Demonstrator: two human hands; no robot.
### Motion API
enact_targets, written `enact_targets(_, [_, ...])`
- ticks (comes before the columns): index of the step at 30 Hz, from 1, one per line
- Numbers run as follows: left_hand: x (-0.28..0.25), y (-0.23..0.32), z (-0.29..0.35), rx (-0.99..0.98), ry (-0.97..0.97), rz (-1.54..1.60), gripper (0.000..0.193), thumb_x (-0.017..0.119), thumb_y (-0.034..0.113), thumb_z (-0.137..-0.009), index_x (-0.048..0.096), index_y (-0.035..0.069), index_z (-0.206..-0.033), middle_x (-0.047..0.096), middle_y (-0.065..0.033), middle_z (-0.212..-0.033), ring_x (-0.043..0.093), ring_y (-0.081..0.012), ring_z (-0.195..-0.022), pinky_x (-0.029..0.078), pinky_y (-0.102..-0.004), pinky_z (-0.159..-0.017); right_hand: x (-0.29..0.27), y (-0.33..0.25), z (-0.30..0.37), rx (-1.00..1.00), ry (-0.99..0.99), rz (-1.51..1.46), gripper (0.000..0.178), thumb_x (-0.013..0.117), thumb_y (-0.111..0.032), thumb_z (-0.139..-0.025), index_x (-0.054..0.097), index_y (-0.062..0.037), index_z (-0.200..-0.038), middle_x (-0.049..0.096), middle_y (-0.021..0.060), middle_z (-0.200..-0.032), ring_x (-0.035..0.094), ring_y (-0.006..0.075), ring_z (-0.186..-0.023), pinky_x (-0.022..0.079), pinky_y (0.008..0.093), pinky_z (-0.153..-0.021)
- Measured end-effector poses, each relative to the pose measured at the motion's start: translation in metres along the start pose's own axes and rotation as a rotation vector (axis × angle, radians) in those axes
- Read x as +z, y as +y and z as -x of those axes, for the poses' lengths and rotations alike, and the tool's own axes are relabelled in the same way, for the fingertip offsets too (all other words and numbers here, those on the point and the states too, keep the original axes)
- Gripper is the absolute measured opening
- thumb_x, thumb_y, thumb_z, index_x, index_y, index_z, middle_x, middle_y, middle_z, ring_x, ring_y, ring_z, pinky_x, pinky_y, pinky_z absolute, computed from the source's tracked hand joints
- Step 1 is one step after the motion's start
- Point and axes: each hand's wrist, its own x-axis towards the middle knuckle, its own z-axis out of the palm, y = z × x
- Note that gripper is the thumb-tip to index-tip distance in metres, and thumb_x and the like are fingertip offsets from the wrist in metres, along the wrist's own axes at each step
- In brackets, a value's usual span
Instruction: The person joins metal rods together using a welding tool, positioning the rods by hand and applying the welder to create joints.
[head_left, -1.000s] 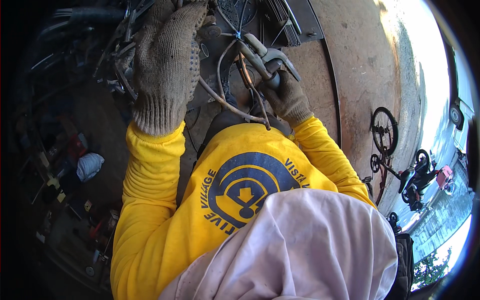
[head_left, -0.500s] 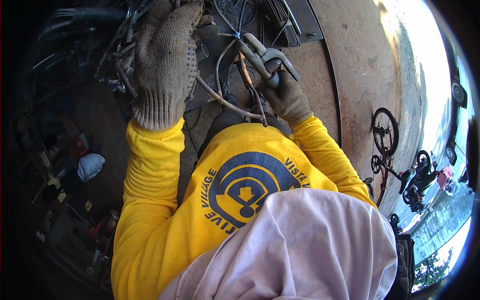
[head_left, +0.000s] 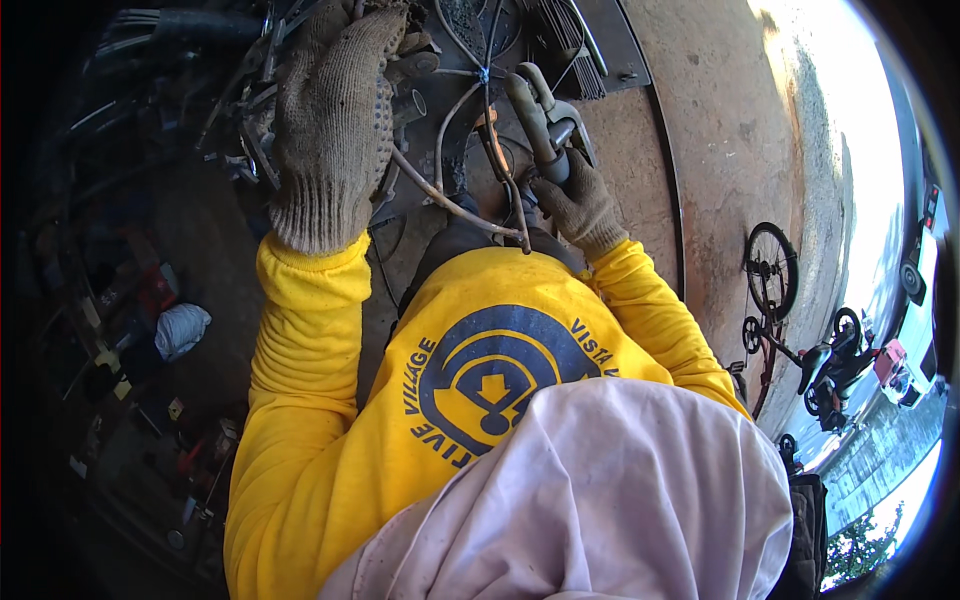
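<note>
My left hand (head_left: 332, 135), in a knitted grey-brown glove, curls at the upper left beside dark metal parts; what it grips is hidden. A bent metal rod (head_left: 450, 203) emerges from under this glove and runs toward my waist. Several thin rods meet at a bluish joint (head_left: 483, 74). Just right of them, my gloved right hand (head_left: 582, 205) is wrapped around the lower end of a grey clamp-like tool (head_left: 536, 122) with a thick round body and a lever. Its upper end points away from me and appears apart from the joint. A copper-orange piece (head_left: 490, 130) shows among the rods.
Metal scraps and tools (head_left: 250, 110) crowd the left. A bundle of thin rods (head_left: 572, 45) lies on a dark metal surface (head_left: 612, 40) at the top. On the right stand a bicycle (head_left: 770, 268) and a dark motorcycle (head_left: 838, 375). A whitish cloth bundle (head_left: 182, 331) lies at left.
My right hand has drawn the clamp-like tool slightly right, away from the rod joint, and turned it. My left hand has hardly moved. Vehicles in the background at right have shifted.
</note>
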Motion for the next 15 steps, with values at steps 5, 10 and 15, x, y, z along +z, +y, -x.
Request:
enact_targets(5, [0.019,0.0,-0.001,0.038,0.281,-0.346,0.04,0.054,0.02,-0.103,0.054,-0.006,-0.133,0.069,-0.0292,-0.113,0.073,-0.0418,-0.098,0.063,-0.049,-0.083,0.003,-0.006,-0.001,-0.031,0.003,-0.012,0.052,0.077,-0.034,-0.086,0.06,-0.0003,-0.123,0.071,0.0192,-0.099,0.071,0.0316,-0.088,0.055,0.0391,-0.078])
enact_targets(10, [-0.006,-0.006,-0.003,0.282,0.026,-0.597,0.037,0.057,0.017,-0.1,0.057,-0.006,-0.129,0.07,-0.027,-0.111,0.074,-0.0382,-0.094,0.063,-0.0482,-0.082,0.002,-0.013,-0.003,-0.06,0.005,0.052,0.053,0.077,-0.035,-0.087,0.059,-0.0002,-0.123,0.071,0.0196,-0.101,0.071,0.0322,-0.09,0.056,0.0399,-0.08])
enact_targets(15, [0.016,-0.004,-0.002,0.108,0.292,-0.325,0.035,0.057,0.016,-0.1,0.057,-0.005,-0.129,0.07,-0.0266,-0.11,0.075,-0.0376,-0.094,0.064,-0.0471,-0.08,0.002,-0.009,-0.005,-0.083,0.025,0.096,0.052,0.076,-0.036,-0.088,0.06,-0.0008,-0.122,0.071,0.0213,-0.102,0.071,0.0346,-0.091,0.056,0.0418,-0.081])
